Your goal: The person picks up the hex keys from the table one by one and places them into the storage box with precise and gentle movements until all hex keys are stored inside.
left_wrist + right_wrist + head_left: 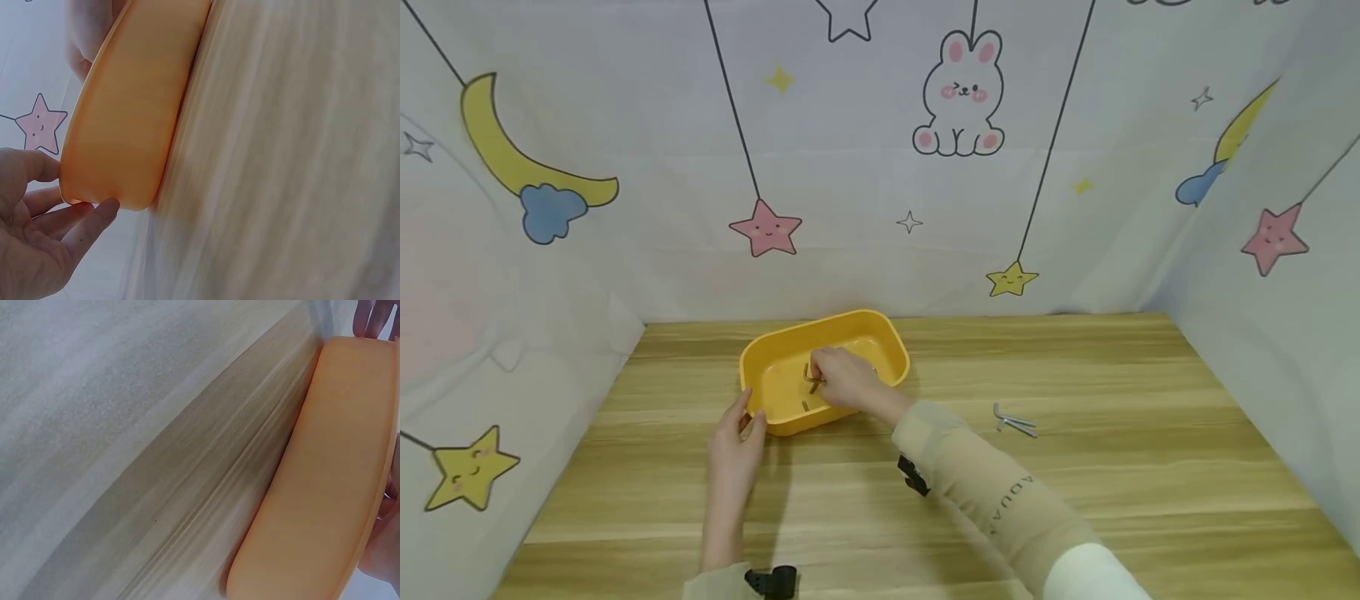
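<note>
A yellow plastic tray point(767, 427) rests on the wooden table. At its front left corner my left hand point(733, 454) holds it, with fingertips at the rim and thumb against the outer wall; the left wrist view shows these fingers point(94, 228) up close. My right hand point(848, 379) reaches inside the tray and pinches L-shaped hex keys point(810, 377), whose ends stick out to the left of the fingers. Another small metal piece point(806, 407) lies below on the tray floor. In the right wrist view, the tray wall point(319, 481) hides most of the right hand.
Several silver hex keys point(1017, 423) lie together on the table point(1112, 483), right of the tray. White cloth printed with stars, moons and a rabbit point(962, 92) hangs behind and at both sides.
</note>
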Available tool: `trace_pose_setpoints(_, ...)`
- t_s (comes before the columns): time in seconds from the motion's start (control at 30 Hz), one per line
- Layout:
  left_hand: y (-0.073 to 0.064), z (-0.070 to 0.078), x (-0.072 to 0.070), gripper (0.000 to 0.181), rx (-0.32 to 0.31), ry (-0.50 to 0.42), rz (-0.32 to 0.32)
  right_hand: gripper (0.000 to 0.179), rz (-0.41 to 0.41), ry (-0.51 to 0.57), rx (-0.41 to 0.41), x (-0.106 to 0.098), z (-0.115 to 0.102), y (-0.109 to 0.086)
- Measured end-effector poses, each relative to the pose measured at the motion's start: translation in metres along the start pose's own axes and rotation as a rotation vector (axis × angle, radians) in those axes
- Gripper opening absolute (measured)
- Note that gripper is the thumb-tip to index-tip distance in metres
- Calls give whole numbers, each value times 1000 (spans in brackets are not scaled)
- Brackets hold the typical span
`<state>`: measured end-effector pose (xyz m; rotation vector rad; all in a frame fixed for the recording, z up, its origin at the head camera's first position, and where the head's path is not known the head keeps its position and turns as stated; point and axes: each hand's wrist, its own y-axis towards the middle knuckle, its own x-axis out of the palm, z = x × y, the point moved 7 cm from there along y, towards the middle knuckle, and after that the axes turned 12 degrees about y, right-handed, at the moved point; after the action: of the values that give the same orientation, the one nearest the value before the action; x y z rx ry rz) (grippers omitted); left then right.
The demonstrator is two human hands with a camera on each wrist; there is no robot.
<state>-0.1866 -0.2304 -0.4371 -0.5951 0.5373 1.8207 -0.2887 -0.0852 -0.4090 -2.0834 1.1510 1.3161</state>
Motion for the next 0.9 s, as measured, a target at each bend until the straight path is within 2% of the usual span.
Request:
trace_pose_setpoints(0.2, 0, 0, 1, 49, -1, -6, 1, 17, -40, -13, -13, 3, -3, 2)
trace_pose_setpoints(0.43, 0, 2, 2, 49, 6, -15, 2, 19, -106, -19, 8, 8, -2, 5)
trace_pose_setpoints(0.9, -1, 2, 1, 49, -2, -9, -15, 18, -122, -7, 49, 11, 1, 6)
